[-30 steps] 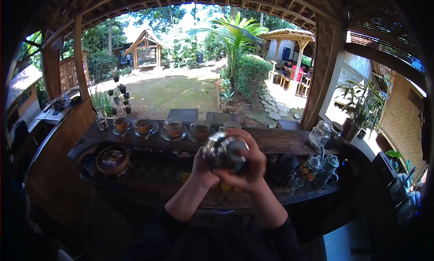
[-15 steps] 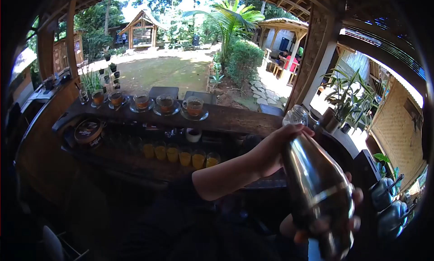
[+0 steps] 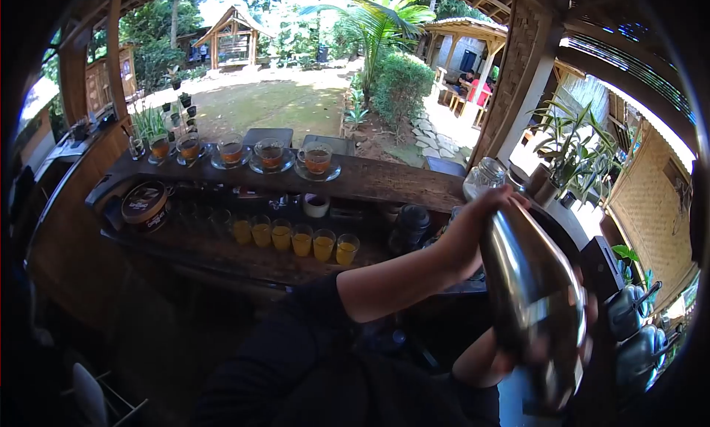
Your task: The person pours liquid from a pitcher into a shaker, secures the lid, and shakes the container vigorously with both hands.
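Note:
A shiny metal cocktail shaker (image 3: pixel 529 279) is held tilted in front of me on the right, between both hands. My left hand (image 3: pixel 488 216) is closed over its upper, narrower end. Lower down, my right hand (image 3: pixel 506 357) wraps round the wider part, its fingers showing along the far side and blurred by motion. On the lower shelf left of the shaker stand several glasses of orange-yellow drink (image 3: pixel 302 242). Along the counter top, several glass cups of amber drink (image 3: pixel 318 161) sit on saucers.
A lidded glass jar (image 3: pixel 484 177) stands behind my left hand on the wooden counter (image 3: pixel 392 183). A round brown tub (image 3: pixel 144 205) and a dark jar (image 3: pixel 411 226) are on the shelf. Potted plants (image 3: pixel 566 161) and dark pans (image 3: pixel 629 316) are at the right.
Both hands and the shaker have shifted slightly right, and the left hand a little up. The shaker stays gripped at both ends. More of the shelf shows beside my left arm.

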The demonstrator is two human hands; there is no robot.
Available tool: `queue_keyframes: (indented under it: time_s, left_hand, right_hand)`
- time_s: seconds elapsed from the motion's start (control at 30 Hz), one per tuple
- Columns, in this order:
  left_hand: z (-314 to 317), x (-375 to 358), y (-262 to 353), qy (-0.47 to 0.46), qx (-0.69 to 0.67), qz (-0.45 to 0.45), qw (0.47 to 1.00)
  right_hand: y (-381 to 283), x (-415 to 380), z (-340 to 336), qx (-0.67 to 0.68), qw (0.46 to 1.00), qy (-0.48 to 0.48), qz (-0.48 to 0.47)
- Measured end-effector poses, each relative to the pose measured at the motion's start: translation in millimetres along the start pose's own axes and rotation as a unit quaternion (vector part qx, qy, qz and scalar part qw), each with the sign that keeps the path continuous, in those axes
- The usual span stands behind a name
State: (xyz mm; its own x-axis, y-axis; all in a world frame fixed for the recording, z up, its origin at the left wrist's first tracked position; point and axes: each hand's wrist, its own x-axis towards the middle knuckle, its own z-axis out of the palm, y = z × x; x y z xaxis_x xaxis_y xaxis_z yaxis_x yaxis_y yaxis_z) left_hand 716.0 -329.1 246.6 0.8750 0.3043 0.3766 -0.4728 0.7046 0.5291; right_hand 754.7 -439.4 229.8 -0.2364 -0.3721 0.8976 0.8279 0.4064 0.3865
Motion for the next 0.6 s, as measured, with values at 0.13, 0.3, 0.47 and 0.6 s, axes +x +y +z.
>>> queue_keyframes:
  time_s: [0.13, 0.3, 0.47, 0.6]
  left_hand:
    - [-43, 1, 3, 0.201, -0.076, -0.109, 0.971]
    - [-1, -33, 59, -0.114, 0.024, 0.004, 0.993]
    - [-94, -26, 103, 0.034, -0.043, -0.083, 0.995]
    - [-174, -72, 135, 0.192, -0.113, -0.034, 0.974]
  right_hand:
    - [25, -2, 21, -0.068, 0.953, -0.001, 0.294]
    - [13, -45, 9, 0.004, 0.984, -0.019, 0.177]
    - [16, -30, 108, -0.003, 0.994, -0.079, 0.072]
    - [-1, -62, 191, 0.129, 0.946, -0.107, 0.276]
